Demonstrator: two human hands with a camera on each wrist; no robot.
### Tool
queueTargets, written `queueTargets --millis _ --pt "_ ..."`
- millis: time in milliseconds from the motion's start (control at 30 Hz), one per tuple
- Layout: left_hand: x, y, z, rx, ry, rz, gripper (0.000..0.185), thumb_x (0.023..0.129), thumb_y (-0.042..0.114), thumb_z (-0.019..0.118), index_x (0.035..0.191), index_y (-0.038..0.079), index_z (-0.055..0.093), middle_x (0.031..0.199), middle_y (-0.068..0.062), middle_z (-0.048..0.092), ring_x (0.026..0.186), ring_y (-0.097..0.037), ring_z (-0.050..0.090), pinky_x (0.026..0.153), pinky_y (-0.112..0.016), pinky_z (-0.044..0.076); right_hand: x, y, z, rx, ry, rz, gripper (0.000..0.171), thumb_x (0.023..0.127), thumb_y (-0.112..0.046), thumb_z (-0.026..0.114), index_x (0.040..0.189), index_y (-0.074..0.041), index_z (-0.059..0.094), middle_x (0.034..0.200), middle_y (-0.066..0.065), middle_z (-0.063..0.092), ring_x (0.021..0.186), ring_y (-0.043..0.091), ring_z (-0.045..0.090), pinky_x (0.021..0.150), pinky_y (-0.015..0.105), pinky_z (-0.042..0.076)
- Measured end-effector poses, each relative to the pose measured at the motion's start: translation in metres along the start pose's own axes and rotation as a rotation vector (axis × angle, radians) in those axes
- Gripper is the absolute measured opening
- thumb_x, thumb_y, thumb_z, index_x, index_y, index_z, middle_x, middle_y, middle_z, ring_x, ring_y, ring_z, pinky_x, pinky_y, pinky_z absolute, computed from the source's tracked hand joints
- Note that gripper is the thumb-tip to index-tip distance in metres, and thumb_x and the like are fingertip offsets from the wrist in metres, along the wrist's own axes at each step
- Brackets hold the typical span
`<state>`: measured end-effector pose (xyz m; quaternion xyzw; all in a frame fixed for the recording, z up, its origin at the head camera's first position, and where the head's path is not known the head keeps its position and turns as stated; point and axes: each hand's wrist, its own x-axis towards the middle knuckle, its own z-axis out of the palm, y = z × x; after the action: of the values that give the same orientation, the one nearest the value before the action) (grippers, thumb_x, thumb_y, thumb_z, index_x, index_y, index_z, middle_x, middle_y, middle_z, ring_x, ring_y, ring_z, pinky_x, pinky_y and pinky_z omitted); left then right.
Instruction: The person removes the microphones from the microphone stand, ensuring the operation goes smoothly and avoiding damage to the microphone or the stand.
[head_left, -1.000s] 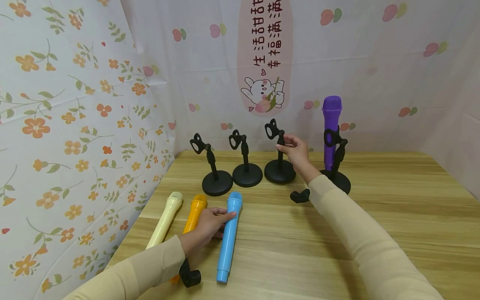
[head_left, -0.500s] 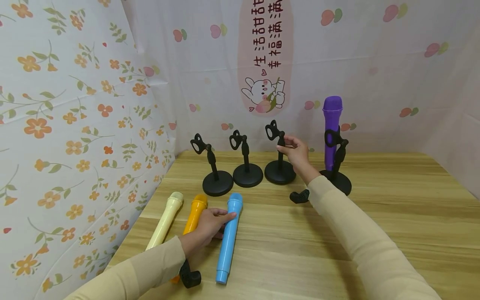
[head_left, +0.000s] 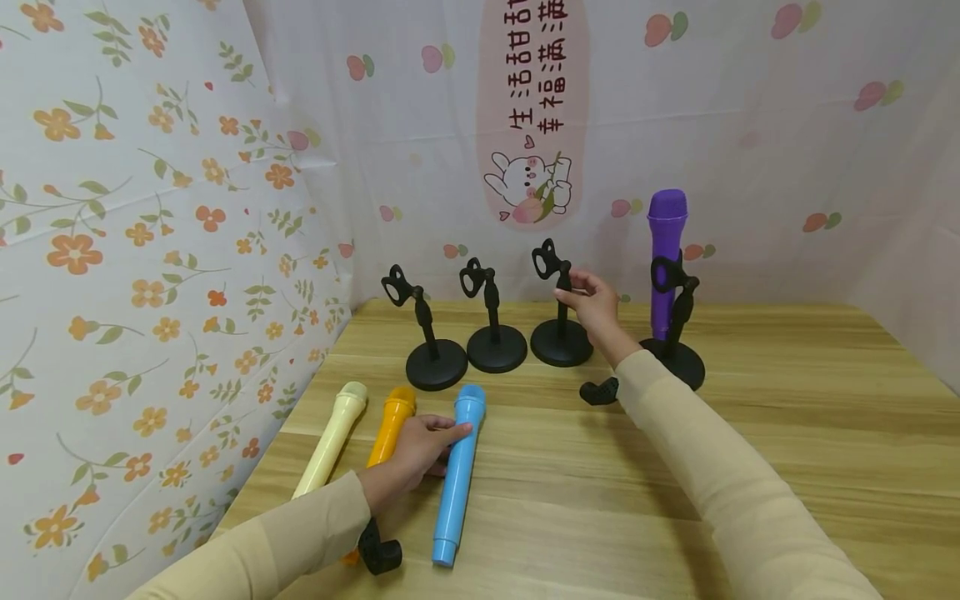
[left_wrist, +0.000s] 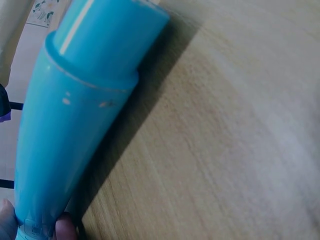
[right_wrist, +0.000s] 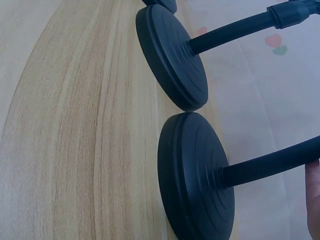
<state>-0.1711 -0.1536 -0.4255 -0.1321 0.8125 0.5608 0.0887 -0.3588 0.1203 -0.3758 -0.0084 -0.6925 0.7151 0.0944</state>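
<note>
My left hand (head_left: 420, 446) lies over the upper part of a blue microphone (head_left: 456, 487) that rests flat on the wooden table (head_left: 750, 433). In the left wrist view, a thumb and a fingertip close around the blue microphone (left_wrist: 65, 125). My right hand (head_left: 591, 302) pinches the thin stem of the third black stand (head_left: 561, 343), just under its clip. The right wrist view shows that stand's round base (right_wrist: 197, 180) and stem, with a fingertip (right_wrist: 314, 200) beside it.
An orange microphone (head_left: 393, 417) and a cream one (head_left: 332, 440) lie left of the blue one. Two more empty stands (head_left: 435, 368) (head_left: 497, 352) stand at the back. A purple microphone (head_left: 666, 242) sits upright in a fourth stand (head_left: 681, 360). Patterned cloth walls enclose the left and back.
</note>
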Motion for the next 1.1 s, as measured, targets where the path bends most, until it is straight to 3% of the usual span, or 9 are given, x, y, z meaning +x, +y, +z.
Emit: queueTargets --millis 367,600,1100 --pt "-0.0013 0.0012 -0.0002 0.01 0.008 0.013 0.049 0.082 0.039 0.078 0.111 0.001 0.065 0.085 -0.009 0.065 0.067 -0.017 0.062 0.057 -0.033 0.057 0.0003 0.0036 -0.0007 0.007 0.004 -0.036 0.041 0.087 -0.005 0.073 0.125 -0.003 0.06 0.113 0.006 0.057 0.103 0.018 0.054 0.09 0.027 0.051" --pt "-0.0007 0.001 -0.0003 0.011 0.005 0.013 0.05 0.083 0.039 0.078 0.112 0.0 0.064 0.087 -0.01 0.066 0.068 -0.017 0.063 0.056 -0.033 0.057 -0.002 0.0019 -0.0006 -0.005 -0.005 -0.024 0.043 0.088 -0.006 0.072 0.129 -0.003 0.058 0.116 0.008 0.056 0.108 0.021 0.053 0.096 0.033 0.048" --pt "-0.0026 0.0055 -0.0011 0.024 -0.005 -0.005 0.05 0.084 0.038 0.077 0.113 0.0 0.063 0.088 -0.011 0.065 0.069 -0.018 0.063 0.056 -0.034 0.057 -0.0018 0.0023 -0.0023 0.01 -0.01 -0.029 0.042 0.087 -0.009 0.074 0.126 -0.003 0.06 0.111 0.005 0.058 0.104 0.018 0.055 0.094 0.032 0.049"
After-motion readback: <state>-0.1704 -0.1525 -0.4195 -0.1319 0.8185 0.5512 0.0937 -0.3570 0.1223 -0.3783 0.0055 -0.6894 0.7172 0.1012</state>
